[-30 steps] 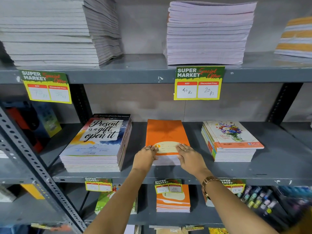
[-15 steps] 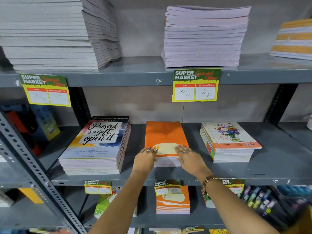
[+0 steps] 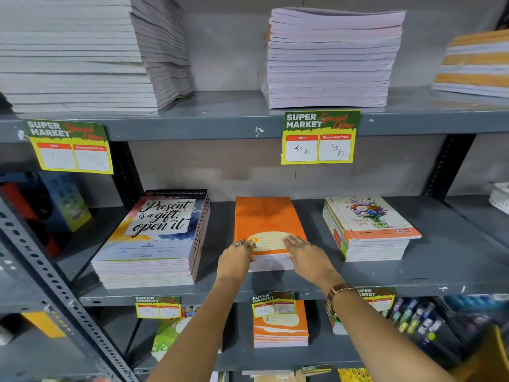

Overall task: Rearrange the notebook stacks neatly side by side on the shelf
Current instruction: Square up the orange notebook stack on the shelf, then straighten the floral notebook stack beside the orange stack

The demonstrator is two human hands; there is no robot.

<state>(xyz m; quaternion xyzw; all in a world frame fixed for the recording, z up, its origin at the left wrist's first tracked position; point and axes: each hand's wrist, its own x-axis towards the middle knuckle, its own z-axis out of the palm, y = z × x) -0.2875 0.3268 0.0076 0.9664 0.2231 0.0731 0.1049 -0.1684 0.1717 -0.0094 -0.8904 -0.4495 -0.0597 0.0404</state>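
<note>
Three notebook stacks lie on the grey middle shelf (image 3: 446, 274). The orange stack (image 3: 265, 219) is in the middle. My left hand (image 3: 237, 257) grips its front left corner, fingers on the cover. My right hand (image 3: 305, 255) holds the front right corner the same way. To the left sits a taller stack with a "Present is a gift, open it" cover (image 3: 154, 232). On the right lies a stack with a flower-vase cover (image 3: 369, 224), turned slightly askew.
The upper shelf carries tall pale stacks (image 3: 330, 59), (image 3: 82, 53) and an orange-striped stack (image 3: 476, 64). Yellow price tags (image 3: 319, 137) hang from shelf edges. The lower shelf holds another orange stack (image 3: 279, 326) and pens (image 3: 416, 318). A slotted steel upright (image 3: 49, 279) crosses the left.
Both hands stay on the orange stack's front corners. The view has drifted slightly; the stack looks barely moved.
</note>
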